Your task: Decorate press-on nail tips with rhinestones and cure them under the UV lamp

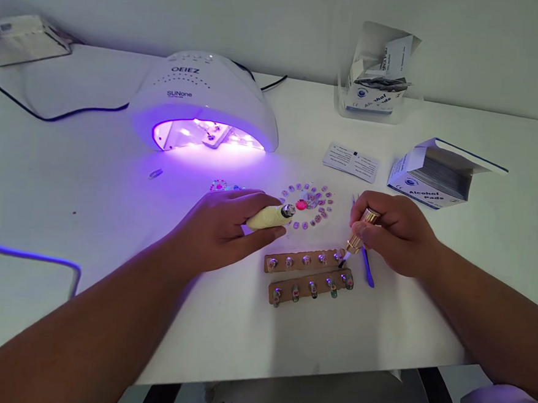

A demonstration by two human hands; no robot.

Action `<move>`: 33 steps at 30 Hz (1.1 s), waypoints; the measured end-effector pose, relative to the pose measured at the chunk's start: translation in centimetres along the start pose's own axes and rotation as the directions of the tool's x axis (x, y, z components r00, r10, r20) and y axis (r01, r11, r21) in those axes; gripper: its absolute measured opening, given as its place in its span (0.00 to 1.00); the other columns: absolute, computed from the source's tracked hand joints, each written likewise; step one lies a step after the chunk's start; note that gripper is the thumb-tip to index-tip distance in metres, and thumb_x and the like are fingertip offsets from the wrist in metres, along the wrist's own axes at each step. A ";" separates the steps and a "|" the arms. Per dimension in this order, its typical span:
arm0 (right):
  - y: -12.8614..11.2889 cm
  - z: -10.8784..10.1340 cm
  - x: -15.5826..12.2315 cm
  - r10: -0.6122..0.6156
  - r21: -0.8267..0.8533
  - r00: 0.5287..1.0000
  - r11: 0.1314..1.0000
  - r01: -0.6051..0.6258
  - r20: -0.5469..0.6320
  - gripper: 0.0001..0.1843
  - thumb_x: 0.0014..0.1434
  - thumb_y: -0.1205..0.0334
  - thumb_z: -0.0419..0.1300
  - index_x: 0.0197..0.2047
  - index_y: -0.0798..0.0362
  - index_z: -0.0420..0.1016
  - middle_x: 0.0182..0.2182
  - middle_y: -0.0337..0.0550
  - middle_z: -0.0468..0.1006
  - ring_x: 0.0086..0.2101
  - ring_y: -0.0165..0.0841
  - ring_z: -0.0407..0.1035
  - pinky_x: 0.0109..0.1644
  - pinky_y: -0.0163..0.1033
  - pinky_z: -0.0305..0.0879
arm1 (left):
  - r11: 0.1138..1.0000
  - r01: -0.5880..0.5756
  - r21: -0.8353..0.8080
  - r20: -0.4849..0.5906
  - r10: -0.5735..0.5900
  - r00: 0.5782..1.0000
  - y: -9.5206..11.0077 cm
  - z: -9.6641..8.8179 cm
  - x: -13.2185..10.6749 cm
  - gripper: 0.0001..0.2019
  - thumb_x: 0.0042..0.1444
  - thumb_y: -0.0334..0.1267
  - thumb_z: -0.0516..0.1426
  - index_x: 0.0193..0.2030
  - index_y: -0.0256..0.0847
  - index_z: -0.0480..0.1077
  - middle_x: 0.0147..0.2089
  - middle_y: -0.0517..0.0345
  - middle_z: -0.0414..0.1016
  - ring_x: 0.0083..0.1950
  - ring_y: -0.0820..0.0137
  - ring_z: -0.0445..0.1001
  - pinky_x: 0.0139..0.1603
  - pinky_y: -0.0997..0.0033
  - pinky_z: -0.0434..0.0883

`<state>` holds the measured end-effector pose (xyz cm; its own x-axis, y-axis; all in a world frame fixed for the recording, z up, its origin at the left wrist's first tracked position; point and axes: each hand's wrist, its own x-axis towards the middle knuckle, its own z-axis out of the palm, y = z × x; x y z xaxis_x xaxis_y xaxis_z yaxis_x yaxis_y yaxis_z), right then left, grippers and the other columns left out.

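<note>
Nearest, a second wooden strip (311, 287) of small nail tips on pegs lies just below the far strip (302, 260), parallel to it, probably so both rows face the person. The right hand (398, 232) is at the far strip's right end. Its fingers are pinched around a gold-capped brush (361, 229), held steeply so the tip meets the last nail there. A blue tool (368, 268) lies partly under that hand, its upper end hidden. Left of the far strip, the left hand (223, 229) is curled around a cream bottle (268, 217), tipped with its metal neck toward the brush, seemingly for easy dipping. Just beyond the strip lies a swatch wheel (308, 205), its colours hard to tell in the violet glow. Farther back stands the lit nail lamp (205, 102), and to the right a box of alcohol pads (437, 173).
</note>
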<state>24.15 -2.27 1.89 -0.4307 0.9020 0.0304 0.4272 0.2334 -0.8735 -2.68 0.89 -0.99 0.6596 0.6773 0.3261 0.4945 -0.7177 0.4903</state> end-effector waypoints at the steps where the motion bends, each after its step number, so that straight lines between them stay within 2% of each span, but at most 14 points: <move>1: 0.0 0.0 0.1 -0.003 -0.011 1.000 1.000 0.003 -0.003 0.05 0.57 0.65 0.54 0.29 0.53 0.66 0.15 0.30 0.64 0.17 0.23 0.54 0.21 0.30 0.53 | 1.000 0.001 -0.001 0.001 -0.001 1.000 0.0 0.0 0.0 0.08 0.59 0.41 0.57 0.42 0.41 0.70 0.31 0.60 0.75 0.27 0.74 0.71 0.28 0.74 0.67; 5: 0.1 0.1 0.3 0.001 -0.028 0.998 1.000 -0.002 -0.066 0.05 0.57 0.66 0.55 0.29 0.53 0.66 0.16 0.30 0.66 0.18 0.23 0.56 0.22 0.30 0.53 | 1.000 0.003 -0.007 -0.003 -0.003 1.000 -0.1 0.1 0.0 0.08 0.59 0.42 0.57 0.41 0.40 0.70 0.29 0.60 0.75 0.26 0.75 0.70 0.27 0.74 0.66; 10: 0.8 -0.1 0.3 0.109 0.046 0.988 0.993 -0.104 -0.107 0.05 0.58 0.63 0.55 0.30 0.52 0.66 0.19 0.34 0.71 0.19 0.25 0.62 0.23 0.31 0.57 | 0.998 0.047 -0.031 0.032 -0.046 0.998 0.1 0.0 0.0 0.09 0.59 0.43 0.56 0.41 0.39 0.70 0.31 0.58 0.76 0.28 0.74 0.72 0.29 0.73 0.68; 14: 0.7 -0.1 0.1 0.105 0.090 0.992 0.991 -0.099 -0.069 0.06 0.58 0.63 0.55 0.30 0.53 0.66 0.18 0.33 0.67 0.19 0.25 0.61 0.22 0.31 0.54 | 0.999 0.040 -0.022 0.025 -0.040 0.999 0.1 -0.1 0.1 0.09 0.59 0.42 0.56 0.40 0.39 0.70 0.31 0.58 0.76 0.28 0.74 0.72 0.29 0.73 0.68; 19: 0.3 0.2 0.1 0.064 0.049 0.998 0.997 -0.065 0.022 0.07 0.58 0.62 0.55 0.29 0.53 0.65 0.16 0.29 0.62 0.17 0.23 0.53 0.21 0.30 0.52 | 0.999 0.021 -0.025 0.022 -0.020 1.000 0.1 -0.1 0.1 0.09 0.59 0.41 0.56 0.41 0.39 0.70 0.31 0.57 0.76 0.28 0.73 0.72 0.29 0.73 0.68; 25: 0.7 0.0 0.3 0.112 0.005 0.989 0.994 -0.112 -0.099 0.06 0.58 0.63 0.55 0.30 0.53 0.66 0.18 0.33 0.70 0.18 0.25 0.61 0.23 0.31 0.56 | 0.999 0.022 -0.024 0.017 -0.021 1.000 0.1 0.0 0.1 0.09 0.59 0.42 0.56 0.41 0.39 0.70 0.31 0.57 0.76 0.28 0.73 0.72 0.29 0.73 0.69; 28: 0.9 -0.1 0.4 0.137 0.017 0.978 0.991 -0.136 -0.155 0.06 0.58 0.63 0.55 0.30 0.53 0.67 0.19 0.34 0.70 0.19 0.25 0.63 0.23 0.32 0.57 | 0.999 0.026 -0.024 0.016 -0.026 1.000 0.2 -0.1 0.1 0.09 0.59 0.42 0.56 0.40 0.39 0.70 0.31 0.57 0.76 0.27 0.74 0.72 0.28 0.74 0.69; 33: 1.0 0.0 0.1 0.147 0.135 0.979 0.983 -0.129 -0.141 0.06 0.58 0.62 0.55 0.30 0.53 0.66 0.19 0.34 0.68 0.19 0.26 0.62 0.22 0.31 0.55 | 0.999 0.025 -0.025 0.010 -0.025 1.000 0.1 -0.1 0.0 0.08 0.59 0.41 0.57 0.40 0.39 0.71 0.31 0.59 0.76 0.28 0.74 0.72 0.29 0.74 0.68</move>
<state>24.51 -1.94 1.04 -0.2468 0.9686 -0.0306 0.3681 0.0645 -0.9275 -2.64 0.85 -0.87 0.6524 0.6934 0.3060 0.4967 -0.6961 0.5185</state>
